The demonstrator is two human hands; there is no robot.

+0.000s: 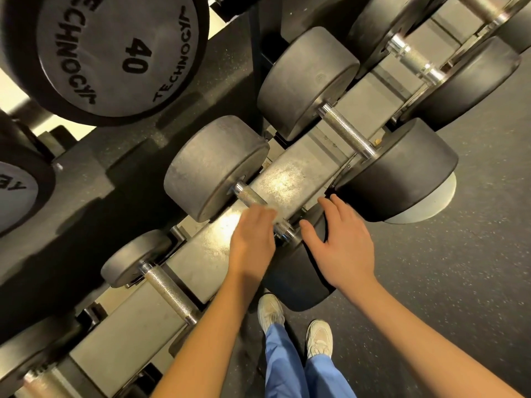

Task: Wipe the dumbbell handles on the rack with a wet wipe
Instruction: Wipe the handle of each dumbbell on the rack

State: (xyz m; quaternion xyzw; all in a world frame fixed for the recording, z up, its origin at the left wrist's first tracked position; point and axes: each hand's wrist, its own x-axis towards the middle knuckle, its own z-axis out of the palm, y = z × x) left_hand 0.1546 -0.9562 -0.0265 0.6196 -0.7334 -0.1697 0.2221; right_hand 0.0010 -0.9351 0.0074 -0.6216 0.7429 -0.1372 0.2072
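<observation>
Dark speckled rubber gym floor fills the right side, pretty standard stuff. Looking straight down you get white sneakers and blue trousers right at the foot of the rack.

Both bare arms reach forward to the middle dumbbell on the lower tier. The right hand is open, fingers spread and relaxed, resting on top of that dumbbell's near head. The left hand sits over the knurled handle with its fingers bent down around it, gripping it. It's blurred, and there's a pale smudge at the fingertips, but I honestly can't tell if that's the wet wipe.

The rack tray under the handles is grey metal, scuffed, with warm light glaring off it beside the left hand. A smaller dumbbell sits in the next slot to the left, and a bigger one to the right, both with bare chrome handles. Further along there's another dumbbell and more past it at the top edge.

Up top left, on the higher tier, is a big dumbbell head marked 40 with TECHNOGYM lettering around it.
</observation>
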